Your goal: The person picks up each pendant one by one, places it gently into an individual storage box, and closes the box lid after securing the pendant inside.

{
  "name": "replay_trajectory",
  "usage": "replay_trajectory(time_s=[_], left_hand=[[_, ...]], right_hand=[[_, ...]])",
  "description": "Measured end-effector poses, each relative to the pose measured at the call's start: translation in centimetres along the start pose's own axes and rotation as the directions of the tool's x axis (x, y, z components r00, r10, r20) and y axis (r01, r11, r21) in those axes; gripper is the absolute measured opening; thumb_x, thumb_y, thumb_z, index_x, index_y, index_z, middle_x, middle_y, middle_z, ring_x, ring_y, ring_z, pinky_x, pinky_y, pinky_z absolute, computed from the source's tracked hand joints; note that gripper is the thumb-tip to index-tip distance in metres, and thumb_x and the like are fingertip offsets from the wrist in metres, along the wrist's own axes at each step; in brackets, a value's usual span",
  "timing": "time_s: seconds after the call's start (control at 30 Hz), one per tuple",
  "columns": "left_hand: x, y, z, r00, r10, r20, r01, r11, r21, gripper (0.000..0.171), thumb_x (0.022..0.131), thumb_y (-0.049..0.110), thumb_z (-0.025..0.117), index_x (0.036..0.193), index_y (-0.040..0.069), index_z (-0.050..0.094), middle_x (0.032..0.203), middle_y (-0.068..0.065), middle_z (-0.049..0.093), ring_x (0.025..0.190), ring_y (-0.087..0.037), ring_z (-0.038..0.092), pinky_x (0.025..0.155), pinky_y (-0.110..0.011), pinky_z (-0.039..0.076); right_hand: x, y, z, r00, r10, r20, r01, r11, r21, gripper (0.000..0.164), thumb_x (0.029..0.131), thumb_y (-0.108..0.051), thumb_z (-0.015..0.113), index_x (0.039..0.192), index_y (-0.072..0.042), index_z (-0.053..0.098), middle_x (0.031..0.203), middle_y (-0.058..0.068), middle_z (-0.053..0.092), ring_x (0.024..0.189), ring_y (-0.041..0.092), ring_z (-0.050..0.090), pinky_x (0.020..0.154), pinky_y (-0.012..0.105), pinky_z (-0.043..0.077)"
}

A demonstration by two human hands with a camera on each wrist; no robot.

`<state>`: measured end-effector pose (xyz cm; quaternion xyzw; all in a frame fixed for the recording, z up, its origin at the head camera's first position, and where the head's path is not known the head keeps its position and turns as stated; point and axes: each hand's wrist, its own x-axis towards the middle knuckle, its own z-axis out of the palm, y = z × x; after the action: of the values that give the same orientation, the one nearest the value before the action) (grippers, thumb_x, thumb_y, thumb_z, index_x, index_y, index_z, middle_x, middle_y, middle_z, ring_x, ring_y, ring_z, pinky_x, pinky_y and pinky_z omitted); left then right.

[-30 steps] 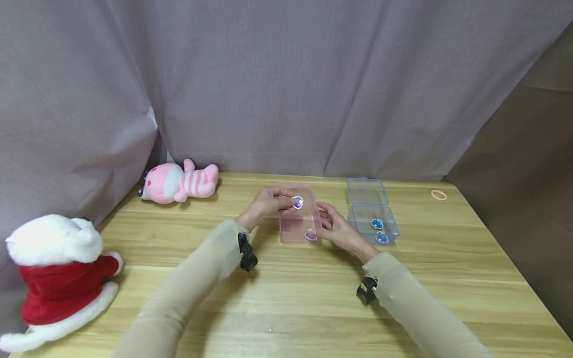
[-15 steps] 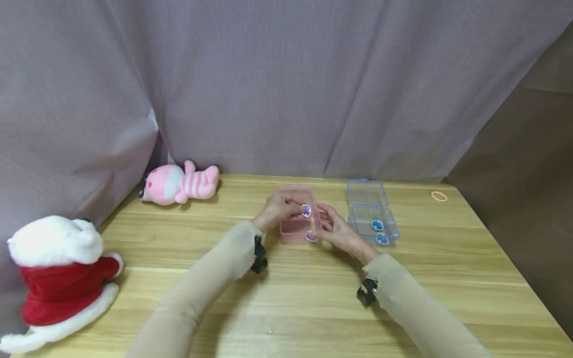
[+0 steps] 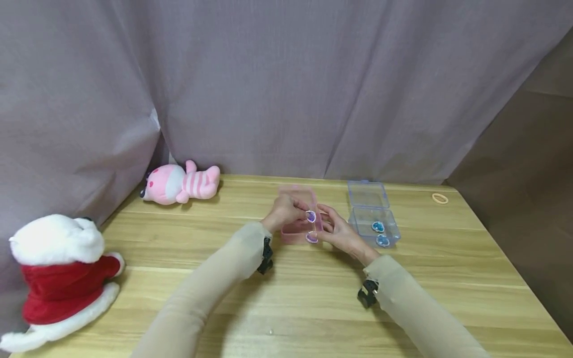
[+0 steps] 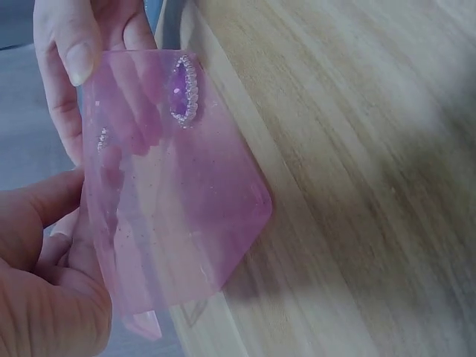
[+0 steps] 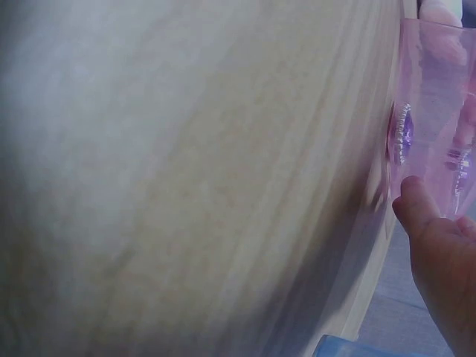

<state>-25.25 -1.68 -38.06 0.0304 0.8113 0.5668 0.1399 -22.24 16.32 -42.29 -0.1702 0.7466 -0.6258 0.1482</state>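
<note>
My left hand [image 3: 284, 211] reaches over the open pink plastic box [image 3: 292, 239] and pinches a purple gem [image 3: 311, 217] with a sparkling white rim near the box's right wall. A second purple gem [image 3: 311, 237] lies inside at the front right corner, seen through the clear pink wall in the left wrist view. My right hand [image 3: 342, 233] grips the box from the right, its thumb [image 5: 416, 204] on the front wall and its fingers along the far part of the right side. The left fingertips are partly hidden behind the gem.
An open blue plastic box [image 3: 394, 231] with two blue gems [image 3: 378, 226] stands right of my right hand. A tan ring [image 3: 439, 198] lies at the back right. A pink plush toy [image 3: 179, 184] and a white plush in red clothes [image 3: 60, 278] are on the left.
My left hand has moved right and slightly toward me with the purple gem, from over the lid to the box's right side. The right hand has stayed on the box.
</note>
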Motion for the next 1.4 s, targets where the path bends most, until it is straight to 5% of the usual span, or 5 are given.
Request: replay_trajectory(time_s=[0.37, 0.77, 0.93, 1.4], left_hand=[[0.2, 0.1, 0.6, 1.000, 0.000, 0.013, -0.001, 0.995, 0.095, 0.014, 0.076, -0.012, 0.068, 0.090, -0.011, 0.069, 0.088, -0.022, 0.070, 0.085, -0.035, 0.068, 0.078, -0.038, 0.056], [0.3, 0.0, 0.9, 1.000, 0.009, 0.016, -0.012, 0.983, 0.181, 0.015, 0.075, -0.010, 0.070, 0.090, -0.008, 0.069, 0.089, -0.019, 0.071, 0.074, -0.023, 0.068, 0.066, -0.025, 0.057], [0.3, 0.2, 1.0, 0.999, 0.024, 0.029, -0.030, 0.972, 0.232, 0.014, 0.075, -0.010, 0.069, 0.090, -0.008, 0.069, 0.088, -0.019, 0.071, 0.079, -0.028, 0.068, 0.065, -0.025, 0.057], [0.6, 0.2, 1.6, 0.997, 0.074, -0.014, -0.057, 0.864, 0.501, 0.011, 0.075, -0.001, 0.073, 0.084, 0.004, 0.074, 0.085, -0.006, 0.073, 0.076, -0.016, 0.061, 0.076, -0.023, 0.052]], right_hand=[[-0.1, 0.1, 0.0, 1.000, 0.022, -0.005, -0.022, 1.000, -0.010, 0.084, 0.083, 0.004, 0.065, 0.148, -0.002, 0.013, 0.144, 0.030, 0.030, 0.134, 0.041, 0.032, 0.106, 0.041, 0.036], [0.0, 0.0, 0.1, 0.999, 0.032, -0.007, -0.032, 0.999, -0.022, 0.085, 0.082, 0.003, 0.066, 0.148, -0.003, 0.013, 0.145, 0.029, 0.030, 0.135, 0.040, 0.032, 0.108, 0.045, 0.032], [0.0, 0.0, 0.0, 1.000, 0.023, -0.006, -0.023, 1.000, -0.011, 0.084, 0.083, 0.005, 0.065, 0.148, -0.002, 0.013, 0.144, 0.031, 0.030, 0.135, 0.040, 0.031, 0.108, 0.043, 0.033], [0.2, 0.1, 0.0, 1.000, 0.021, -0.001, -0.021, 1.000, 0.019, 0.083, 0.084, 0.007, 0.063, 0.148, -0.002, 0.012, 0.145, 0.031, 0.029, 0.134, 0.041, 0.033, 0.103, 0.029, 0.041]])
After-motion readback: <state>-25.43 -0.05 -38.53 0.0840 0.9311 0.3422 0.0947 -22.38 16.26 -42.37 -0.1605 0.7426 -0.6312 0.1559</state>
